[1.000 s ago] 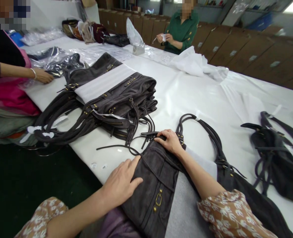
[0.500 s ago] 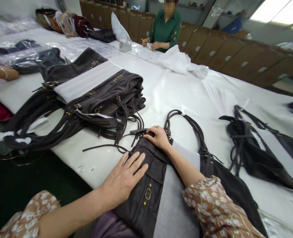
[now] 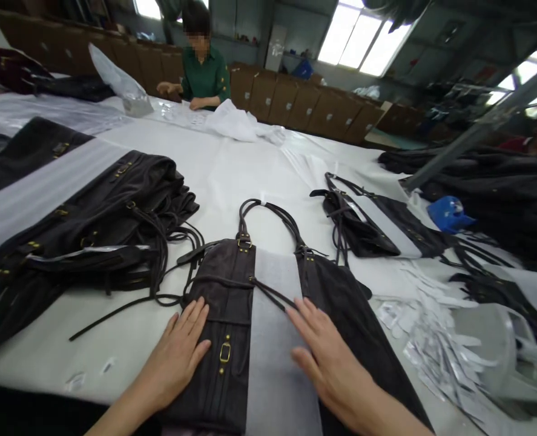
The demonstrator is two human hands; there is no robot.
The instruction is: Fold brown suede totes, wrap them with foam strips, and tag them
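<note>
A dark bag [image 3: 232, 303] lies flat on the white table in front of me, its looped handles pointing away. A pale grey sheet [image 3: 275, 339] crosses its middle, with a thin dark cord over it. My left hand [image 3: 180, 351] rests flat on the bag's left edge, beside a brass buckle [image 3: 225, 352]. Over the right part, my right hand [image 3: 325, 351] is spread with its fingertips near the cord's end and the sheet's right edge. Neither hand grasps anything.
Dark bags are stacked [image 3: 109, 224] at the left; another bag [image 3: 363, 221] lies at the right. Paper tags [image 3: 445, 351] are heaped beside a grey-white container [image 3: 490, 339]. Across the table [image 3: 177, 151], a person in green [image 3: 204, 75] stands before brown cartons [image 3: 290, 100].
The view has turned right. My right hand has left the bag's upper edge near the handle and lies spread farther right and nearer. The cord now crosses the sheet.
</note>
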